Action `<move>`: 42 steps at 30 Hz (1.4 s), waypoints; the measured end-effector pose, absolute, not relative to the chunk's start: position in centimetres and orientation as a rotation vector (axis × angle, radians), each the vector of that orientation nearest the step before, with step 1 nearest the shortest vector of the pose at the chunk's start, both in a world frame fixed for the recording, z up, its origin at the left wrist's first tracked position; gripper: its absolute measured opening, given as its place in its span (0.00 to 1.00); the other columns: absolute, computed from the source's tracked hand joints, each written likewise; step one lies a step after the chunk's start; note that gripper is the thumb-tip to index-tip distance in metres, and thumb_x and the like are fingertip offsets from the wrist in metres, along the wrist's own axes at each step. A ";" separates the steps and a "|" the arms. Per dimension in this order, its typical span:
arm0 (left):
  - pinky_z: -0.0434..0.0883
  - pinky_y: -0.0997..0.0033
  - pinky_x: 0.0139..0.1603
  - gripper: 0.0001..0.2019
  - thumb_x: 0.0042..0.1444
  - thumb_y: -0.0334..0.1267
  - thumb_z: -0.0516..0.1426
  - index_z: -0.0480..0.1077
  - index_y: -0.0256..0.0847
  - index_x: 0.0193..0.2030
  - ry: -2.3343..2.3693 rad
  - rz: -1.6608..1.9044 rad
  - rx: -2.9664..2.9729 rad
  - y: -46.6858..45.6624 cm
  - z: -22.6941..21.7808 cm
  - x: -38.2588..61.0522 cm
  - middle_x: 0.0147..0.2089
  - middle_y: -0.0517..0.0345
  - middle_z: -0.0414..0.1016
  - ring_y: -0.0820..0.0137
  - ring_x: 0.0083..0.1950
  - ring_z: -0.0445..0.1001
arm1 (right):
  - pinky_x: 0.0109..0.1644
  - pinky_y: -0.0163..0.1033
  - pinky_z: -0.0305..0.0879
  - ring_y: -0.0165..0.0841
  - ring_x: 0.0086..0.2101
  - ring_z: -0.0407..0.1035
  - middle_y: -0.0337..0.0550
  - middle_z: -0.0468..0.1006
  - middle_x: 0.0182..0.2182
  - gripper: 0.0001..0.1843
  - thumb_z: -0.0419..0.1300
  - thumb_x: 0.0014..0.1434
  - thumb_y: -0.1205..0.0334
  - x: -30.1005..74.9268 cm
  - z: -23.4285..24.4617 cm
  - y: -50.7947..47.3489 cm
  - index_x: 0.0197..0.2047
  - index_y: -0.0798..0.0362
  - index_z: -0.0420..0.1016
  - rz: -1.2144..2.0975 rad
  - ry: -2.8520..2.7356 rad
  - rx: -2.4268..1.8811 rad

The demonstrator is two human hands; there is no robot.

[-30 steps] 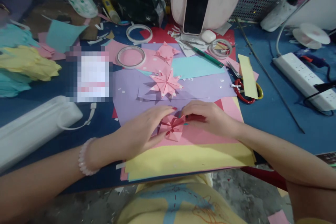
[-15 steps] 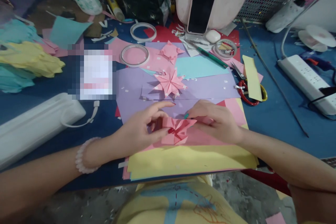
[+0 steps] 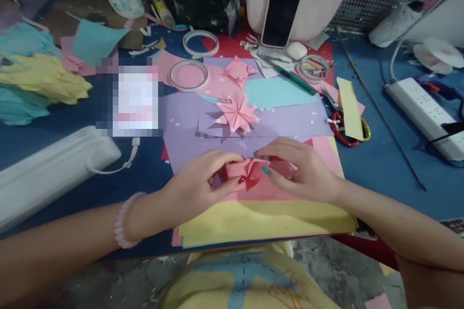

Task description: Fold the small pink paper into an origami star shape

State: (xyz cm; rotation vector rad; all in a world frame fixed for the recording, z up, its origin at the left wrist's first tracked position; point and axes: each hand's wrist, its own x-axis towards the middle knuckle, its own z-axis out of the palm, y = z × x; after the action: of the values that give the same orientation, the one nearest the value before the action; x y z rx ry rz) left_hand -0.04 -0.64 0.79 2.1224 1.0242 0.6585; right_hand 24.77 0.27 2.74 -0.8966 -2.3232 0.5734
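Note:
Between both hands is a folded pink paper piece, pleated into several fins. My left hand closes on its left end, thumb with a red nail in front and fingers behind. At its right side my right hand pinches a fin between thumb and fingers with green nails. Part of the piece is covered by the fingers. Just beyond lies a finished-looking pink paper star with several points, and farther back a smaller pink folded paper shape. Stacked coloured sheets lie under the hands.
Scissors with red and yellow handles lie at the right beside a yellow paper strip. Behind are tape rolls, a green pen-like cutter and a leaning phone. A power strip sits far right, a white lamp-like bar left.
My right hand has moved left, its thumb now pressing the front of the paper piece. My left fingers have curled in behind it. The piece has tilted, with its front face narrower.

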 end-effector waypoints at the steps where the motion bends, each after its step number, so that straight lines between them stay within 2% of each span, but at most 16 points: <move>1: 0.76 0.74 0.41 0.11 0.67 0.39 0.55 0.74 0.41 0.51 1.005 0.671 2.160 -0.8 0.7 0.0 0.43 0.55 0.82 0.69 0.39 0.78 | 0.37 0.38 0.73 0.34 0.33 0.77 0.45 0.83 0.32 0.10 0.55 0.65 0.69 24.5 2.7 0.0 0.45 0.55 0.77 0.510 -2.329 -0.944; 4: 0.78 0.71 0.49 0.11 0.69 0.39 0.55 0.72 0.40 0.55 0.909 0.736 2.239 -1.5 0.2 0.0 0.47 0.52 0.81 0.66 0.45 0.81 | 0.33 0.36 0.71 0.33 0.28 0.76 0.42 0.82 0.27 0.13 0.53 0.62 0.73 23.9 2.4 -0.6 0.42 0.55 0.78 0.395 -2.310 -1.011; 6: 0.79 0.69 0.51 0.15 0.70 0.41 0.54 0.69 0.38 0.59 0.871 0.797 2.187 -1.8 0.1 0.1 0.51 0.48 0.81 0.64 0.49 0.81 | 0.33 0.36 0.71 0.32 0.28 0.76 0.41 0.83 0.28 0.14 0.52 0.60 0.75 23.7 2.2 -0.6 0.41 0.54 0.78 0.373 -2.275 -1.013; 8: 0.80 0.68 0.49 0.20 0.70 0.44 0.52 0.65 0.37 0.64 0.879 0.793 2.032 -2.0 0.4 0.1 0.56 0.43 0.79 0.63 0.51 0.81 | 0.34 0.36 0.72 0.32 0.30 0.78 0.41 0.85 0.31 0.15 0.52 0.60 0.76 23.5 2.2 -0.6 0.40 0.53 0.78 0.364 -2.242 -0.991; 10: 0.80 0.70 0.44 0.22 0.70 0.46 0.50 0.67 0.36 0.64 0.925 0.715 1.862 -1.9 1.0 0.2 0.54 0.43 0.80 0.62 0.51 0.82 | 0.35 0.36 0.73 0.32 0.31 0.79 0.41 0.85 0.31 0.14 0.54 0.61 0.77 23.4 2.3 -0.5 0.40 0.52 0.79 0.346 -2.223 -0.940; 12: 0.78 0.73 0.39 0.19 0.69 0.46 0.49 0.73 0.38 0.55 0.977 0.604 1.748 -1.8 1.7 0.6 0.46 0.49 0.83 0.63 0.45 0.82 | 0.35 0.37 0.72 0.32 0.31 0.78 0.41 0.85 0.30 0.12 0.57 0.63 0.76 23.3 2.4 -0.6 0.40 0.52 0.79 0.299 -2.225 -0.884; 14: 0.71 0.76 0.29 0.17 0.66 0.45 0.49 0.76 0.39 0.41 1.011 0.522 1.690 -1.7 2.2 0.9 0.33 0.57 0.78 0.69 0.33 0.76 | 0.35 0.39 0.70 0.33 0.31 0.78 0.41 0.84 0.30 0.10 0.58 0.64 0.74 23.1 2.6 -0.7 0.40 0.52 0.80 0.235 -2.253 -0.845; 16: 0.59 0.78 0.22 0.15 0.62 0.43 0.49 0.70 0.39 0.30 1.017 0.493 1.672 -1.7 2.4 1.2 0.24 0.64 0.65 0.75 0.24 0.61 | 0.36 0.40 0.68 0.34 0.32 0.77 0.41 0.84 0.31 0.10 0.58 0.66 0.73 22.9 2.7 -0.8 0.41 0.52 0.80 0.158 -2.293 -0.823; 18: 0.50 0.77 0.22 0.14 0.59 0.41 0.49 0.60 0.40 0.24 1.010 0.501 1.681 -1.8 2.4 1.5 0.22 0.66 0.51 0.77 0.24 0.50 | 0.35 0.40 0.65 0.34 0.32 0.75 0.42 0.84 0.32 0.10 0.58 0.67 0.71 22.7 2.8 -0.8 0.42 0.52 0.80 0.064 -2.330 -0.822; 21: 0.48 0.76 0.23 0.14 0.56 0.40 0.49 0.51 0.42 0.22 0.995 0.529 1.670 -1.8 2.3 1.6 0.23 0.66 0.45 0.76 0.25 0.46 | 0.34 0.41 0.59 0.33 0.31 0.70 0.41 0.82 0.30 0.10 0.57 0.69 0.69 22.4 3.0 -0.9 0.39 0.53 0.79 -0.079 -2.372 -0.819; 26: 0.51 0.77 0.22 0.15 0.61 0.43 0.48 0.56 0.42 0.24 0.958 0.568 1.615 -1.5 2.4 1.6 0.23 0.66 0.49 0.76 0.25 0.49 | 0.35 0.42 0.56 0.32 0.31 0.67 0.39 0.80 0.30 0.12 0.57 0.70 0.71 22.2 3.3 -1.0 0.36 0.51 0.78 -0.109 -2.406 -0.732; 30: 0.46 0.75 0.22 0.17 0.61 0.41 0.47 0.49 0.42 0.22 0.946 0.592 1.679 -1.6 2.2 1.5 0.22 0.66 0.44 0.76 0.24 0.44 | 0.36 0.43 0.54 0.32 0.30 0.66 0.37 0.78 0.29 0.11 0.57 0.70 0.71 22.2 3.2 -1.2 0.36 0.49 0.77 -0.064 -2.424 -0.721; 33: 0.47 0.75 0.22 0.16 0.60 0.39 0.48 0.49 0.42 0.22 0.947 0.614 1.729 -1.4 2.0 1.4 0.21 0.66 0.44 0.76 0.24 0.45 | 0.35 0.43 0.54 0.32 0.30 0.67 0.38 0.79 0.29 0.10 0.58 0.68 0.70 22.0 3.1 -1.3 0.36 0.50 0.77 0.001 -2.394 -0.742; 38: 0.53 0.75 0.25 0.12 0.59 0.38 0.47 0.57 0.42 0.24 0.991 0.615 1.909 -0.3 1.9 0.9 0.21 0.66 0.57 0.75 0.24 0.55 | 0.36 0.42 0.61 0.33 0.32 0.71 0.42 0.82 0.32 0.07 0.59 0.67 0.69 22.0 3.6 -1.1 0.41 0.52 0.79 0.224 -2.358 -0.789; 42: 0.57 0.74 0.28 0.09 0.55 0.39 0.49 0.64 0.41 0.27 0.919 0.501 2.012 1.1 1.9 0.4 0.24 0.61 0.69 0.72 0.26 0.64 | 0.41 0.40 0.69 0.34 0.38 0.74 0.46 0.82 0.37 0.11 0.55 0.69 0.72 22.3 4.5 -0.4 0.46 0.52 0.79 0.519 -2.383 -0.699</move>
State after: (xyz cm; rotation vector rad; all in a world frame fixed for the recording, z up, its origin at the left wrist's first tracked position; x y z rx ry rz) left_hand 0.38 1.11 1.87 2.0121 0.9186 0.5006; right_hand 22.33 -0.41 4.48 -0.6994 -2.3831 0.5185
